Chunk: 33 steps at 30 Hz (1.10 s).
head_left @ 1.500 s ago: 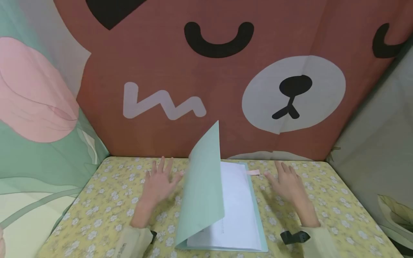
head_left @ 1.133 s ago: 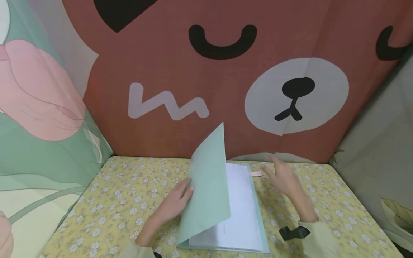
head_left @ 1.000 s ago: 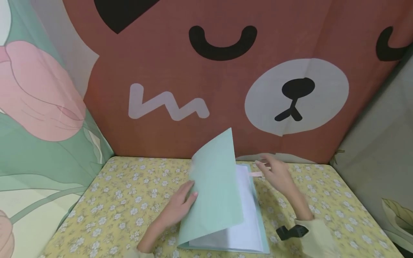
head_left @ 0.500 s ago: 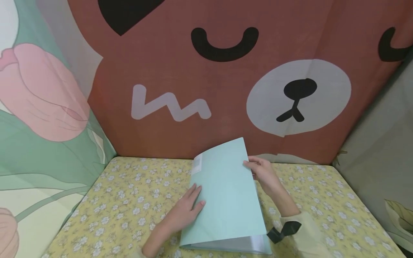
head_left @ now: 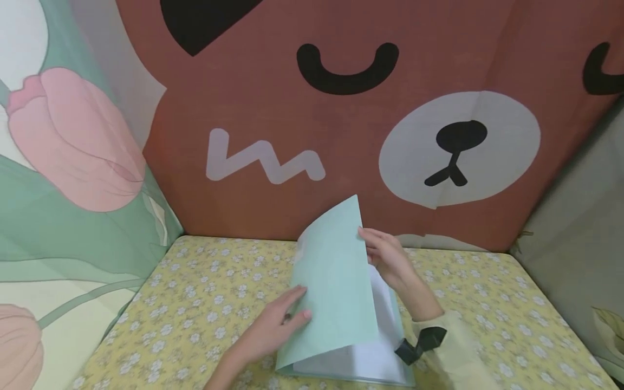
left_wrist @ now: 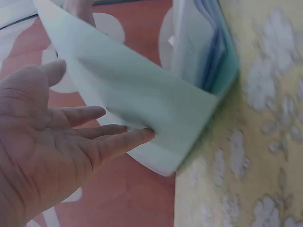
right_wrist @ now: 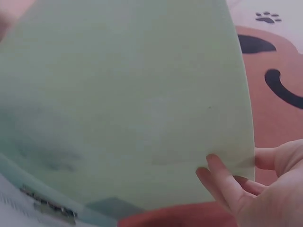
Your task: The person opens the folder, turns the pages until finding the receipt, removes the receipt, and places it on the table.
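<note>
one mint folder [head_left: 336, 303], cover [head_left: 331, 271] tilted up more than approx 0.5 s ago, white pages [head_left: 387, 319] showing again.
r hand [head_left: 390, 260] pinches cover's free edge, right of centre; l hand [head_left: 273, 327] has fingers straight & apart by the spine side, lower centre, contact hard to tell. folder's on the flowered worktop [head_left: 219, 303], lower centre of frame. cover neither flat nor shut, so work's prob. only part done.

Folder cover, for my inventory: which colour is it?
Folder cover: pale mint green, clearest in the head view.
</note>
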Available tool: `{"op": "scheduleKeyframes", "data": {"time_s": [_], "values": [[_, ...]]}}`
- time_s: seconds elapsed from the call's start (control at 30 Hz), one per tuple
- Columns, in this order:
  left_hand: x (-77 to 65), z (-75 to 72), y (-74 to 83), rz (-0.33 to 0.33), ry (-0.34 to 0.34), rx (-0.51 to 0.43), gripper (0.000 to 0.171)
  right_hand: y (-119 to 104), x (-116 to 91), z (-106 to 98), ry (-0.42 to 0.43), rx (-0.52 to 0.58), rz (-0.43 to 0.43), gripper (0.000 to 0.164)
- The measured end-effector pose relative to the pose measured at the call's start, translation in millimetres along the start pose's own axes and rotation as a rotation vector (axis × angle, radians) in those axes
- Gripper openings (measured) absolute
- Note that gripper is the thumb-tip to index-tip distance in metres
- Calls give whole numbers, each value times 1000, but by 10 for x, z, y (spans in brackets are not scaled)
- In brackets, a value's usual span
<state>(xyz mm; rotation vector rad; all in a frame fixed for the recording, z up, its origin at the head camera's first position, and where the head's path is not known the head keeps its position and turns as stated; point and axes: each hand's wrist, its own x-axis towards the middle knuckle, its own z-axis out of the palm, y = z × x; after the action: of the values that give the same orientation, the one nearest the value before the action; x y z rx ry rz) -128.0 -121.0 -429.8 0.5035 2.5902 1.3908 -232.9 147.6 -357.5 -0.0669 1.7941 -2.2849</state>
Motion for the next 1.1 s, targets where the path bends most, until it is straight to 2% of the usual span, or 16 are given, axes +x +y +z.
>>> {"op": "scheduleKeyframes", "data": {"time_s": [0.13,0.27,0.4,0.53,0.67,0.83,1.0,1.1], "values": [[-92,-22,121,22,14,-50,68,-26,13,182,-11,44,-31,17],[-188,-29,269,57,39,-114,65,-7,20,331,-48,21,-54,25],[-302,-40,412,164,86,-136,70,44,19,472,-109,-39,-66,40],[-406,-44,559,248,169,-97,76,101,9,624,-171,-60,-70,43],[-479,-29,687,262,329,-39,72,174,6,760,-225,-60,-74,42],[-553,-52,749,318,600,84,56,288,22,898,-291,-63,-58,40],[-596,-195,682,414,831,303,54,377,43,994,-345,-85,-35,41],[-614,-315,604,454,939,451,42,407,52,1000,-372,-111,-26,43]]}}
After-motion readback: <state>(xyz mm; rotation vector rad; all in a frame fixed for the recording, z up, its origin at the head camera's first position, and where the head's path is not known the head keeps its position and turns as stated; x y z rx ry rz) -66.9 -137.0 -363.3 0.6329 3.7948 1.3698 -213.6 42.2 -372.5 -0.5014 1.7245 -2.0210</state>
